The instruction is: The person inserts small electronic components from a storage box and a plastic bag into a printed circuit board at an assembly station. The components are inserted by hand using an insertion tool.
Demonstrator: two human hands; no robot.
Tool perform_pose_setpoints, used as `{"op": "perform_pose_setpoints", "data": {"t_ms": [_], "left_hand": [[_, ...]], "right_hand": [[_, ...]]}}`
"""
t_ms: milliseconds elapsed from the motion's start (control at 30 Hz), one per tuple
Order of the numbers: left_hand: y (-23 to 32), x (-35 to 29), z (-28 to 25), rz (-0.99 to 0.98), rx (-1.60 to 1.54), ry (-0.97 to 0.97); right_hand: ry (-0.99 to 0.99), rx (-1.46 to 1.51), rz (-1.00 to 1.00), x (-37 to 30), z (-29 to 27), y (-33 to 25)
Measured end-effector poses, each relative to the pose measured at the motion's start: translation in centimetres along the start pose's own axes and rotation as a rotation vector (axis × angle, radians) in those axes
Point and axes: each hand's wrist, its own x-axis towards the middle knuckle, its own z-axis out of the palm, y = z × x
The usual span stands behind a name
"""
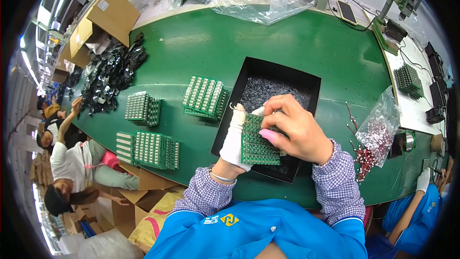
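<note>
My left hand (233,139), in a white glove, grips a green circuit board panel (261,151) along its left edge. The panel carries rows of small parts and is held over a black tray (314,86). Bare apart from a pink cover on one fingertip, my right hand (297,127) bends over the panel's upper right part. Its fingers are curled together at the board's surface; whatever they pinch is hidden. Many small dark components (268,91) lie loose in the tray below.
Left of the tray stand stacks of circuit boards (206,97), (143,109), (148,149). A heap of black pieces (108,79) lies farther left by a cardboard box (112,14). To the right are a plastic bag (383,124) with red wires and a phone (347,12). Other people sit on both sides.
</note>
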Motion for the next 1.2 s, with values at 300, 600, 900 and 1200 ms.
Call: {"op": "perform_pose_setpoints", "data": {"t_ms": [300, 600, 900, 1200], "left_hand": [[-0.5, -0.1, -1.0, 0.07, 0.059, 0.19], [0.2, 0.0, -0.5, -0.005, 0.162, 0.037], [-0.1, 0.0, -1.9, -0.012, -0.126, 0.124], [0.5, 0.0, -1.8, -0.024, 0.093, 0.055]], "right_hand": [[0.059, -0.436, -0.202, 0.3, 1.6, 0.2], [0.014, -0.103, -0.033, -0.2, -0.6, 0.6], [-0.031, -0.186, -0.087, -0.2, 0.8, 0.6], [-0.062, 0.176, 0.066, -0.2, -1.2, 0.7]]}}
